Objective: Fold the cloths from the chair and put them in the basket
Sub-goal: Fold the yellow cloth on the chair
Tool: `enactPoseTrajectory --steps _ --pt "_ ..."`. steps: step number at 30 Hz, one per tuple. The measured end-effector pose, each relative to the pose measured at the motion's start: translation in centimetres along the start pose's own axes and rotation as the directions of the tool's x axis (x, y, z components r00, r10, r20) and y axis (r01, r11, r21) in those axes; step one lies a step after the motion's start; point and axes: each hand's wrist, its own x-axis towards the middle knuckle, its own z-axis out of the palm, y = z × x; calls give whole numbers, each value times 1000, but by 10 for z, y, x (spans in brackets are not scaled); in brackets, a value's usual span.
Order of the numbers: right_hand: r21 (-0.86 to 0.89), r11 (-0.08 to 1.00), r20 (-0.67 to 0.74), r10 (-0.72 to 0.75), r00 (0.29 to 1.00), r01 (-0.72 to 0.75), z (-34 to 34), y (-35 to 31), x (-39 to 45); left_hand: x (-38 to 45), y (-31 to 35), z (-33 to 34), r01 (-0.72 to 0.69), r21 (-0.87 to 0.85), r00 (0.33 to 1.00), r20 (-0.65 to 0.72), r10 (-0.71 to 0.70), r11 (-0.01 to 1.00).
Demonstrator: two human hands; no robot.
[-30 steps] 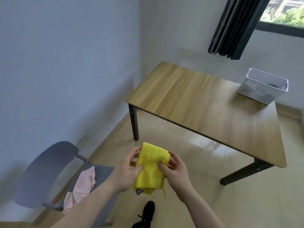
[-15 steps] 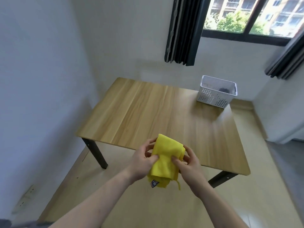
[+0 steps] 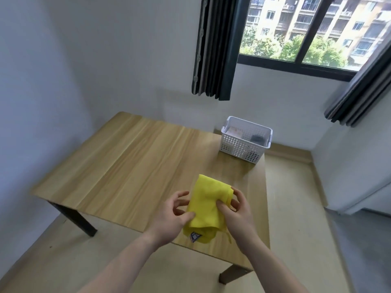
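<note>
A folded yellow cloth [image 3: 206, 205] with a small label at its lower end hangs between my two hands above the near right part of the wooden table [image 3: 131, 166]. My left hand [image 3: 172, 216] pinches its left edge with the thumb. My right hand [image 3: 238, 212] grips its right edge, fingers curled behind the cloth. A white perforated basket [image 3: 243, 148] stands at the table's far right corner, with something dark and something pale inside. The chair is out of view.
White walls close in on the left and behind the table. A window with dark curtains [image 3: 213, 47] is above the basket. A white wall corner [image 3: 359, 170] juts out on the right. Beige floor runs beside the table.
The view has swung right, away from the chair and the pink cloth, and moved closer to the table. Both hands, still holding the yellow cloth, are now over the tabletop.
</note>
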Motion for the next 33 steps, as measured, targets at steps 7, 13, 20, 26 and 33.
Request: enactPoseTrajectory --steps 7,13,20,26,33 --pt "-73 997 182 40 982 -28 -57 -22 86 41 28 67 -30 -8 980 -200 27 1000" --pt "-78 993 198 104 975 -91 -92 -42 159 124 49 91 -55 -20 972 -228 49 998" --pt "-148 987 87 81 993 -67 -161 -65 246 232 74 152 -91 14 991 -99 92 996" --pt "-266 961 64 95 993 -74 -205 -79 331 311 86 203 -88 19 993 -74 89 996" --pt "-464 886 144 79 986 -3 -253 -95 459 416 106 250 -17 67 993 -117 25 998"
